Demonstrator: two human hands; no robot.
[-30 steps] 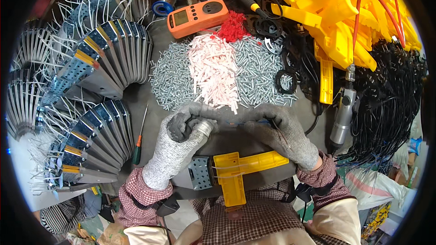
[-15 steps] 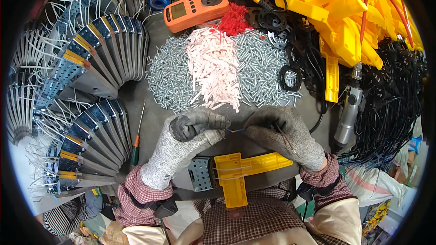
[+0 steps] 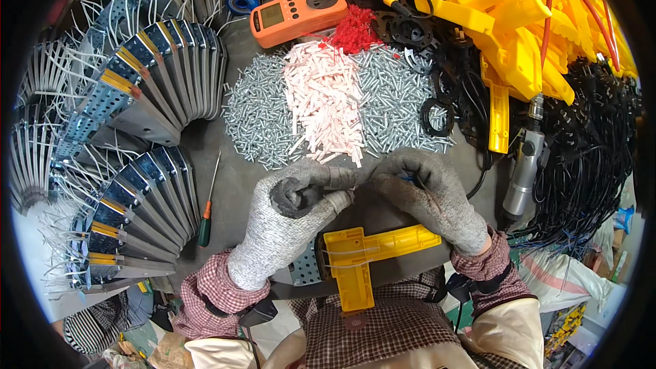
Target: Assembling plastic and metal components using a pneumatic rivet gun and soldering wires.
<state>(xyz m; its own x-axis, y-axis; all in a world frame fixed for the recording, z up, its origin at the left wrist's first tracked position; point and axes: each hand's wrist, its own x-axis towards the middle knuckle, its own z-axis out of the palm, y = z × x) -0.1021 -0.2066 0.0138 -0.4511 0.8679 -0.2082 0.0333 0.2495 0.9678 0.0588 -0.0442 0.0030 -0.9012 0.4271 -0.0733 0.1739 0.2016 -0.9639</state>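
Observation:
Both my hands wear grey knit gloves and meet above the table's middle, fingertips almost touching. My left hand [image 3: 301, 195] is closed in a pinch, its thumb and forefinger toward the right hand. My right hand [image 3: 417, 188] is closed too, with a bit of thin blue wire [image 3: 410, 178] showing between its fingers. The wire's run between the fingertips is mostly hidden. Under the hands lies a yellow plastic handle-shaped housing [image 3: 352, 260], with a perforated blue-grey metal plate [image 3: 305, 268] at its left and pale wires across it.
Beyond the hands are piles of screws [image 3: 256, 113] and pinkish-white short sleeves [image 3: 324, 99], and an orange multimeter [image 3: 298, 16]. A screwdriver [image 3: 206, 222] and fanned metal parts [image 3: 154, 198] lie left. Right are an electric screwdriver [image 3: 525, 174], yellow housings [image 3: 506, 14] and black cables [image 3: 574, 164].
My hands have come closer together; the left moved right and the right turned its fingers inward. The blue and red wire stretch that showed between them is now mostly covered.

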